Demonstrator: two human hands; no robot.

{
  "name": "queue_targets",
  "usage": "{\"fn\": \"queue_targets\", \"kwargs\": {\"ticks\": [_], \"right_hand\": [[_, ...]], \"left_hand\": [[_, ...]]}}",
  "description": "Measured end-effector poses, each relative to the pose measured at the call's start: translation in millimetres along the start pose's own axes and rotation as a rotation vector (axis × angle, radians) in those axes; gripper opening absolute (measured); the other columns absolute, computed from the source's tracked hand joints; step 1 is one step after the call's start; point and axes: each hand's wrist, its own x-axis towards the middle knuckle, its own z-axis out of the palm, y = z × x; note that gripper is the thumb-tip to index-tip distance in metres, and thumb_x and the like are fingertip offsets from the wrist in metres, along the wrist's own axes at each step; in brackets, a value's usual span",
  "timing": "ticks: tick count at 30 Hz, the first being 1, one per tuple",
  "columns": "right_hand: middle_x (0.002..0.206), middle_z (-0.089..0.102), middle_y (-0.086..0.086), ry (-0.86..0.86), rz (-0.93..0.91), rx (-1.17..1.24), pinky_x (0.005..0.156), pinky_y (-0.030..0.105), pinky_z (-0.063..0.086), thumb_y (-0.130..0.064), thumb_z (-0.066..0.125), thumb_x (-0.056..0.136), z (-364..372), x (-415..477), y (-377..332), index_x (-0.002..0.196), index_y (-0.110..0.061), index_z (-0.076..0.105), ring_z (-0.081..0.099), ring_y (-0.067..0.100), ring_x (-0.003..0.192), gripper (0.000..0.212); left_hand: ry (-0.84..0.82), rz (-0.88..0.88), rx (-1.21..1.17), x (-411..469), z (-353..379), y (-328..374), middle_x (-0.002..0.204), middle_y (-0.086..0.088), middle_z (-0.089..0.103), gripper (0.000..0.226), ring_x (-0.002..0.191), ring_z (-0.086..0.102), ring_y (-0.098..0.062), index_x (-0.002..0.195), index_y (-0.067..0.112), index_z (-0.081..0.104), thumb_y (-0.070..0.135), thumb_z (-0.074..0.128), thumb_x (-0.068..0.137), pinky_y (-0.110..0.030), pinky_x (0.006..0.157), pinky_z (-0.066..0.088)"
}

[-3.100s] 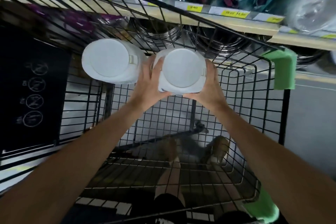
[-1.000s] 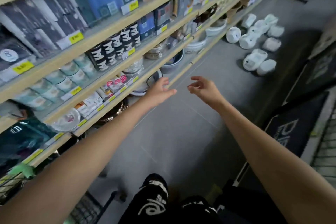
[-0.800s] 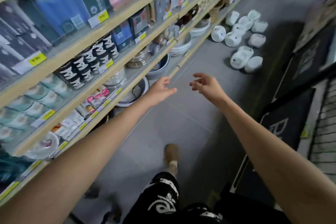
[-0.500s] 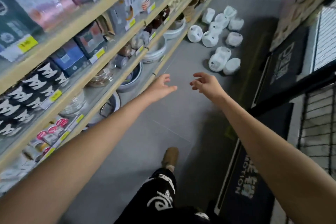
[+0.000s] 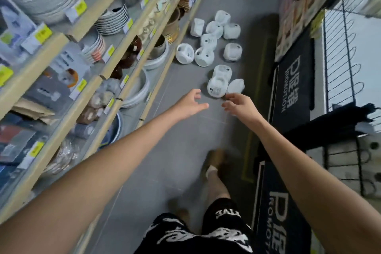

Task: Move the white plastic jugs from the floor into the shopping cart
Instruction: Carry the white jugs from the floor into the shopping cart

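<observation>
Several white plastic jugs (image 5: 208,47) lie scattered on the grey floor ahead, beside the bottom shelf. The nearest ones (image 5: 218,86) form a small cluster just beyond my fingertips. My left hand (image 5: 190,103) and my right hand (image 5: 240,106) are stretched out in front of me with loosely spread fingers, holding nothing and apart from the jugs. The shopping cart is not in view.
Wooden shelving (image 5: 86,68) stacked with plates, bowls and boxed goods runs along the left. Dark printed mats (image 5: 292,86) hang on a black wire rack (image 5: 342,51) on the right. My legs and a brown shoe (image 5: 214,161) are below, on the grey aisle floor (image 5: 169,150).
I let go of the jug placed in the cart, turned away and walked down the aisle. The jugs on the floor have come much closer; both hands stay out front, empty.
</observation>
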Motion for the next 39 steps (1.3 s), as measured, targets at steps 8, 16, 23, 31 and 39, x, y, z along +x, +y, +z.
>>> {"fn": "queue_targets", "kwargs": {"ticks": [8,16,23,31,39], "right_hand": [[0.098,0.067,0.012,-0.062,0.047,-0.032,0.063,0.018,0.044,-0.011,0.054,0.091,-82,172,1,0.123,-0.004,0.054,0.063,0.018,0.081,0.033],[0.104,0.065,0.012,-0.138,0.124,-0.089,0.061,0.024,0.047,-0.011,0.055,0.09,-129,311,-4,0.124,-0.004,0.055,0.063,0.023,0.084,0.035],[0.113,0.064,0.007,-0.196,0.151,-0.197,0.077,0.029,0.051,-0.018,0.055,0.091,-121,407,3,0.124,-0.012,0.057,0.063,0.024,0.1,0.034],[0.113,0.064,0.005,-0.306,0.266,-0.3,0.07,0.023,0.05,-0.015,0.057,0.09,-99,525,7,0.126,-0.009,0.055,0.061,0.021,0.1,0.037],[0.125,0.06,0.003,-0.39,0.368,-0.412,0.103,0.043,0.044,-0.018,0.057,0.092,-76,652,46,0.132,-0.016,0.049,0.058,0.023,0.115,0.042]], "left_hand": [[-0.029,-0.048,-0.009,155,3,82,0.144,-0.003,0.042,0.058,0.108,0.049,-0.009,0.142,0.01,0.031,0.02,0.058,0.092,-0.014,0.074,0.04],[0.02,-0.174,-0.123,279,-2,117,0.142,-0.004,0.045,0.055,0.101,0.044,-0.008,0.14,0.009,0.033,0.019,0.058,0.092,-0.021,0.07,0.039],[0.027,-0.326,-0.244,365,-13,97,0.15,-0.005,0.034,0.072,0.13,0.041,-0.018,0.147,0.012,0.022,0.024,0.063,0.089,-0.021,0.095,0.031],[-0.028,-0.335,-0.327,485,-42,74,0.142,-0.012,0.043,0.064,0.103,0.042,-0.01,0.141,0.004,0.029,0.01,0.063,0.088,-0.01,0.062,0.037],[-0.056,-0.436,-0.327,616,-41,31,0.147,-0.01,0.033,0.074,0.128,0.041,-0.022,0.146,0.011,0.022,0.016,0.065,0.086,-0.021,0.089,0.034]]}}
